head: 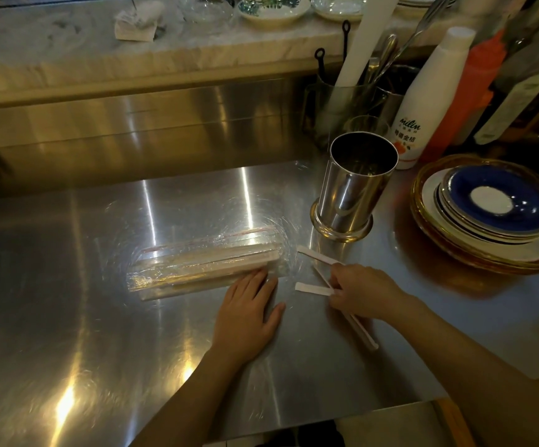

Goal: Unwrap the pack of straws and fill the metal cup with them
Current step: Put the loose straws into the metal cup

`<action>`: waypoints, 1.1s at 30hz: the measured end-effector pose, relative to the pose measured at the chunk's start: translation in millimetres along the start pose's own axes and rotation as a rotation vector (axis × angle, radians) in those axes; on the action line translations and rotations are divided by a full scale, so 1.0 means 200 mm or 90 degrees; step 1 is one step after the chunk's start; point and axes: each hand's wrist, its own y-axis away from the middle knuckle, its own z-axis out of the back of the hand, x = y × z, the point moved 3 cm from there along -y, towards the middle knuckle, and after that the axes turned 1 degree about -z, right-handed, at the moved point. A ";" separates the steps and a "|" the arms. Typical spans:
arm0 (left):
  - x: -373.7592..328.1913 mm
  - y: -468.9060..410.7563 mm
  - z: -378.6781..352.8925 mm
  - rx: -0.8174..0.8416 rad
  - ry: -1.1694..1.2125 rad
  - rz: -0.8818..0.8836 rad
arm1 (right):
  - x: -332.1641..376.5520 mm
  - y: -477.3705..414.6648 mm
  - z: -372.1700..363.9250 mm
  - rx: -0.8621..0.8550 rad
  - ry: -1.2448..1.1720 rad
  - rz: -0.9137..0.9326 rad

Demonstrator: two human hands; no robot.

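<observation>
A clear plastic pack of paper-wrapped straws lies flat on the steel counter, its open end toward the right. My left hand rests flat on the counter with its fingertips on the pack's near right corner. Three loose wrapped straws lie fanned out to the right of the pack. My right hand is closed over them, fingers pinching where they cross. The shiny metal cup stands upright behind the straws; no straws show in it.
A stack of plates with a blue dish on top sits at the right. Behind the cup stand a white bottle, an orange bottle and a glass holder of utensils. A marble shelf with bowls runs along the back.
</observation>
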 end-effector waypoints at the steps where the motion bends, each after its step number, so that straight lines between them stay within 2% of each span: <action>1: 0.00 0.00 0.00 0.001 -0.002 0.000 | 0.02 0.00 0.00 0.001 0.029 0.006; 10: 0.01 0.00 0.00 0.001 -0.015 0.001 | 0.14 -0.01 -0.01 0.066 0.114 0.041; 14: 0.00 0.00 0.00 -0.004 -0.012 -0.002 | 0.12 -0.01 0.04 0.106 0.021 0.053; 18: 0.01 0.00 0.00 -0.013 0.001 -0.008 | 0.13 -0.02 0.20 0.070 -0.088 0.059; 21: 0.01 0.00 0.00 -0.012 0.009 -0.010 | 0.16 0.02 0.40 -0.014 -0.210 0.072; 23: 0.01 0.00 -0.01 -0.012 0.012 -0.011 | 0.18 0.07 0.56 -0.114 -0.258 0.099; 30: 0.01 0.00 -0.01 -0.020 0.018 -0.010 | 0.13 0.19 0.95 -0.612 -0.366 0.167; 33: 0.01 0.00 -0.01 -0.018 0.021 -0.007 | 0.08 0.12 1.01 -0.681 -0.344 0.145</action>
